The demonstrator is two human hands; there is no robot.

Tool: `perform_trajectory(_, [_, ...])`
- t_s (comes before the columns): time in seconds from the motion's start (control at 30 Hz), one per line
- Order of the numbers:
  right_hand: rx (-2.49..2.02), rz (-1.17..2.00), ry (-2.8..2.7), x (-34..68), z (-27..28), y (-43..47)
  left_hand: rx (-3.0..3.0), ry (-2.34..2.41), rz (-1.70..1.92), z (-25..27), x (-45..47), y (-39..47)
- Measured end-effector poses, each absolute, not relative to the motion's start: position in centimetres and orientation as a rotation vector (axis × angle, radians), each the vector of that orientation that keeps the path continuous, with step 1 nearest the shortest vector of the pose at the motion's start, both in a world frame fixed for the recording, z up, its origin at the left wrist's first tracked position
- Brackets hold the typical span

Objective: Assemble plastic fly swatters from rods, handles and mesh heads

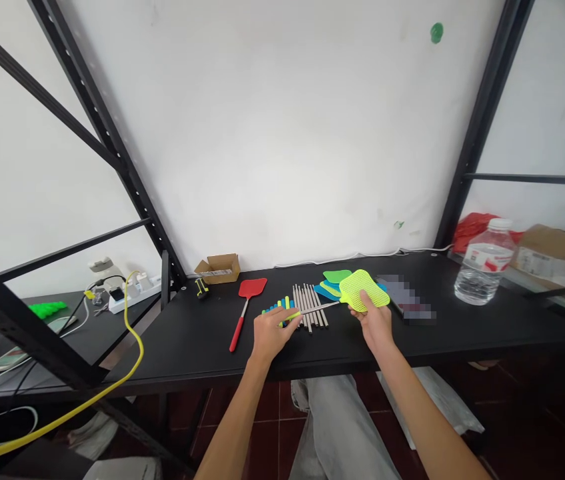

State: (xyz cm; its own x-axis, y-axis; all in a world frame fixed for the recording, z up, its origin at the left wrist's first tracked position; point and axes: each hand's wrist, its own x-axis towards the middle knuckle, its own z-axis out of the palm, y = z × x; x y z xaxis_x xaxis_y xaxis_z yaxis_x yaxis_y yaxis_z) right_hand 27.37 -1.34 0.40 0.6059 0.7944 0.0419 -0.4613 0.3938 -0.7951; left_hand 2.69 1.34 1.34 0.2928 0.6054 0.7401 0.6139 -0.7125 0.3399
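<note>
A yellow-green fly swatter (364, 291) is stretched between my hands above the black table. My left hand (271, 331) is closed round its handle, and my right hand (373, 317) grips its mesh head, thumb on top. Beneath its thin metal shaft lies a row of loose metal rods (307, 293). Several blue and yellow-green handles (286, 303) lie behind my left hand, partly covered by it. Blue and green swatter heads (336, 275) are stacked behind the yellow-green one. To the left rests a whole red fly swatter (252, 288) with its handle toward me.
An open cardboard box (219, 269) and a small black-and-yellow object (201, 288) sit at the back left. A large water bottle (485, 263) stands at the right, near a blurred flat object (405, 299). A yellow cable (137, 363) crosses the left edge, near a power strip (135, 295).
</note>
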Motion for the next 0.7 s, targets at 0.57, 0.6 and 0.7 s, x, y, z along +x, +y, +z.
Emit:
perform_trajectory(0.57, [-0.831, 0.854, -0.556, 27.41, 0.36, -1.60, -2.518, -1.185, -1.430, 1.57, 2.70, 1.21])
perform_trajectory(0.6, [-0.827, 0.863, -0.564, 27.39, 0.42, -1.67, -2.522, -1.187, -1.432, 1.61, 2.69, 1.19])
perform_trajectory(0.7, [-0.822, 0.888, -0.580, 27.33, 0.58, -1.89, -2.535, -1.201, -1.451, 1.65, 2.67, 1.18])
